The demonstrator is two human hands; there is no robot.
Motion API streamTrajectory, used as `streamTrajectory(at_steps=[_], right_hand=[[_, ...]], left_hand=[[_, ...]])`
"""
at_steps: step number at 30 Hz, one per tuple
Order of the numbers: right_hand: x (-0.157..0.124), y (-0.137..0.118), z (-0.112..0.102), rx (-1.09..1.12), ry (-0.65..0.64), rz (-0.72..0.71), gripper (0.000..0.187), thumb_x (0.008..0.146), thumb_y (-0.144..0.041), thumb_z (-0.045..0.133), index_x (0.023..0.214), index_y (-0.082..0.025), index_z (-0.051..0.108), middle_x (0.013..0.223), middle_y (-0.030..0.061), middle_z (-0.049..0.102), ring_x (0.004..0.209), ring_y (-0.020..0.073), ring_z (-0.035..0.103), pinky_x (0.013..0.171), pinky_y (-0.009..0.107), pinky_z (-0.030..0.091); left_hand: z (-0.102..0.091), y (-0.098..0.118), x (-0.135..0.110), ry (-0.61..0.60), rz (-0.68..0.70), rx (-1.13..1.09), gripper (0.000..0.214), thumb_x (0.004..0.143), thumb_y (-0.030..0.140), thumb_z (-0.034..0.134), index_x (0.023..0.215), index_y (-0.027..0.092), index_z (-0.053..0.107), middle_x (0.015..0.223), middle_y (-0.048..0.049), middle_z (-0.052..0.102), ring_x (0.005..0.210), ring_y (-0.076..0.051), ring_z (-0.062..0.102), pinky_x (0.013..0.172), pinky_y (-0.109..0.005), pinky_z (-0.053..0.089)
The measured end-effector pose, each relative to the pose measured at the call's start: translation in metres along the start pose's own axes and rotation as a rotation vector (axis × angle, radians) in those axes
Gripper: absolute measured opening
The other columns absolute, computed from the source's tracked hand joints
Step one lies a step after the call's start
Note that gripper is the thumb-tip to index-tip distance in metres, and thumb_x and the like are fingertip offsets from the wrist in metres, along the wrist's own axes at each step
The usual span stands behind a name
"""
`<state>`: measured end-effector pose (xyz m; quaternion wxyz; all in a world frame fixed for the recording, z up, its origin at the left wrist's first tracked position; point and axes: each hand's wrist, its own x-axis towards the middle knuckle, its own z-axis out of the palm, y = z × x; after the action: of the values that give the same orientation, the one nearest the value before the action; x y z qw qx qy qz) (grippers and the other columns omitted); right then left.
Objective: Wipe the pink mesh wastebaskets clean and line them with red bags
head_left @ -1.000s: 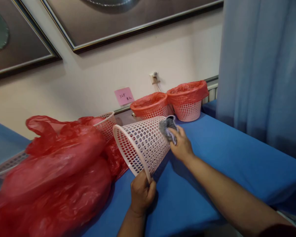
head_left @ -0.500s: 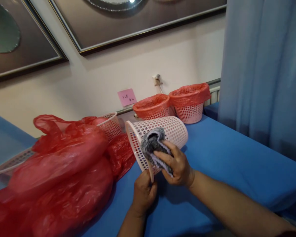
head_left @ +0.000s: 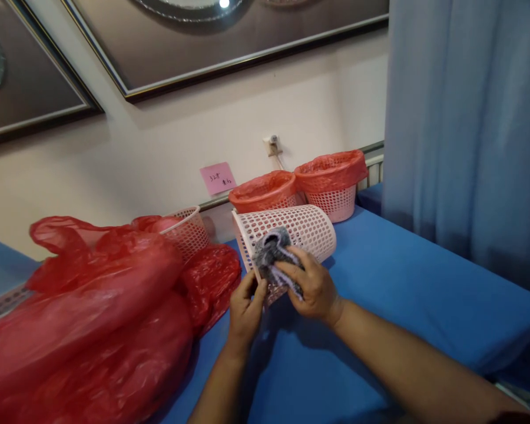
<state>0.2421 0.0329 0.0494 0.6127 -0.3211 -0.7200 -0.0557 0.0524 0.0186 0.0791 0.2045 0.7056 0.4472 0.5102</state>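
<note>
A pale pink perforated plastic basket [head_left: 311, 229] lies tipped on its side over the blue-covered surface, its mouth toward the left. My left hand [head_left: 246, 306] grips the basket's rim at the lower edge, thumb and fingers closed on it. With my right hand [head_left: 313, 288] I press a grey cloth [head_left: 271, 252] with light edging against the basket's outer wall, close to the rim. The cloth is bunched under my fingers and hides part of the holes.
Red plastic bags [head_left: 115, 312] are heaped at the left, partly over another pink basket [head_left: 188, 232]. Two baskets lined with red bags, one left [head_left: 265, 191] and one right [head_left: 331, 176], stand by the wall. A blue curtain [head_left: 463, 129] hangs at the right.
The basket has turned, so its open mouth shows less. My left hand has shifted its hold along the rim, slightly up and left. The cloth stays against the wall; the view has moved slightly.
</note>
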Motion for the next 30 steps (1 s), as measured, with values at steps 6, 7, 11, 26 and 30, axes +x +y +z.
streamTrajectory(at_steps=[6, 7, 11, 26, 30], right_hand=[[0.014, 0.068, -0.010, -0.227, 0.204, 0.604, 0.058, 0.076, -0.011, 0.060, 0.132, -0.024, 0.067, 0.146, 0.0139, 0.053, 0.133, 0.0347, 0.059, 0.114, 0.055, 0.051], [0.015, 0.070, -0.010, -0.218, 0.217, 0.640, 0.059, 0.076, -0.012, 0.059, 0.133, -0.023, 0.066, 0.145, 0.0146, 0.053, 0.132, 0.0352, 0.060, 0.114, 0.056, 0.051], [0.007, 0.030, -0.005, -0.088, 0.142, 0.347, 0.062, 0.079, -0.014, 0.059, 0.141, -0.022, 0.060, 0.151, 0.0165, 0.048, 0.141, 0.0360, 0.052, 0.118, 0.056, 0.048], [0.010, 0.105, 0.000, -0.018, 0.411, 0.867, 0.055, 0.071, -0.015, 0.058, 0.125, -0.023, 0.068, 0.119, 0.0088, 0.066, 0.111, 0.0266, 0.068, 0.106, 0.046, 0.055], [0.009, 0.097, 0.003, 0.035, 0.431, 0.840, 0.054, 0.070, -0.016, 0.058, 0.123, -0.021, 0.068, 0.115, 0.0086, 0.068, 0.108, 0.0268, 0.068, 0.105, 0.047, 0.056]], left_hand=[[0.000, -0.012, -0.021, -0.007, 0.226, 0.319, 0.024, 0.098, 0.032, 0.059, 0.110, 0.017, 0.074, 0.072, 0.0007, 0.067, 0.059, -0.012, 0.059, 0.059, -0.023, 0.049], [0.000, -0.015, -0.023, 0.000, 0.254, 0.353, 0.023, 0.097, 0.030, 0.059, 0.110, 0.017, 0.073, 0.069, 0.0020, 0.065, 0.056, -0.012, 0.057, 0.058, -0.023, 0.048], [0.003, -0.025, -0.026, -0.021, 0.268, 0.426, 0.020, 0.093, 0.025, 0.058, 0.106, 0.018, 0.071, 0.065, 0.0045, 0.059, 0.053, -0.011, 0.054, 0.055, -0.022, 0.047], [0.004, -0.037, -0.025, -0.093, 0.213, 0.224, 0.031, 0.086, 0.015, 0.058, 0.108, 0.016, 0.079, 0.099, -0.0101, 0.081, 0.089, -0.026, 0.077, 0.080, -0.036, 0.061], [0.004, -0.041, -0.025, -0.068, 0.200, 0.227, 0.032, 0.086, 0.016, 0.057, 0.109, 0.017, 0.079, 0.101, -0.0104, 0.081, 0.091, -0.026, 0.077, 0.083, -0.037, 0.061]])
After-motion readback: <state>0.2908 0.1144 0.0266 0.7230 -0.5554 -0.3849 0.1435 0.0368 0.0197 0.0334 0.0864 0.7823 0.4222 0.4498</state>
